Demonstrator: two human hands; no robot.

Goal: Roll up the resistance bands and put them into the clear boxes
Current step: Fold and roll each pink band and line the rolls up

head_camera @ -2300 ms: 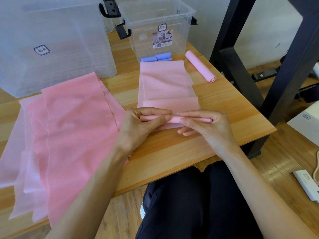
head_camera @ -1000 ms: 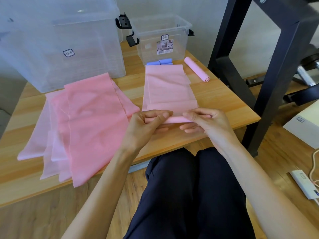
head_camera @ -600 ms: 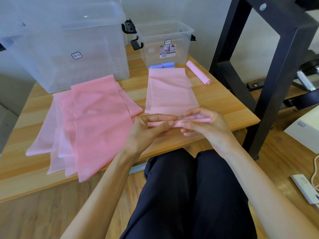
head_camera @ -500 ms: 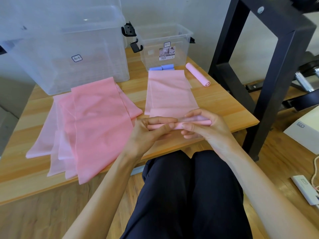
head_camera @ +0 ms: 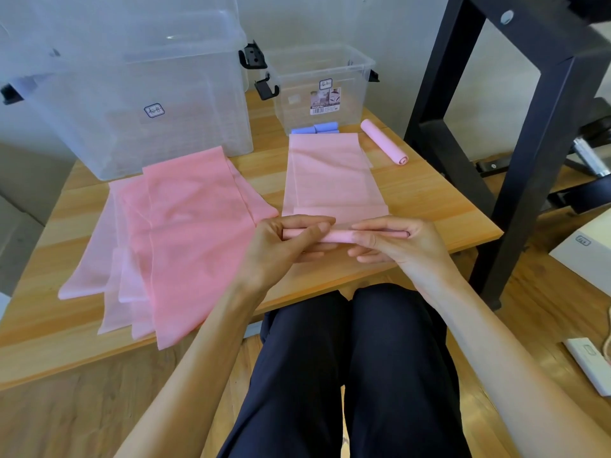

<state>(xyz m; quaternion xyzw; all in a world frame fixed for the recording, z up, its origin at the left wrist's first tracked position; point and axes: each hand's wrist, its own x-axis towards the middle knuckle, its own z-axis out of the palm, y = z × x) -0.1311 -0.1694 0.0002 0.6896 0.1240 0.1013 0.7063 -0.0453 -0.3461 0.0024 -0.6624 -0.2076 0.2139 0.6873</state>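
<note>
A pale pink resistance band (head_camera: 327, 173) lies flat on the wooden table (head_camera: 429, 200), its near end wound into a thin roll. My left hand (head_camera: 281, 249) pinches the roll's left part. My right hand (head_camera: 393, 242) pinches its right part. A heap of flat pink bands (head_camera: 175, 233) lies to the left. One finished pink roll (head_camera: 383, 142) lies at the back right. Blue rolls (head_camera: 315, 128) sit in the small clear box (head_camera: 317, 90). A large clear box (head_camera: 139, 94) stands at the back left.
A black metal frame (head_camera: 515, 137) stands right of the table. A white box (head_camera: 585, 256) and a white power strip (head_camera: 588, 365) lie on the wooden floor at right. My dark-trousered legs are under the table's near edge.
My fingers have kept turning the roll at the band's near end. The camera view has shifted back, showing more of the table and boxes.
</note>
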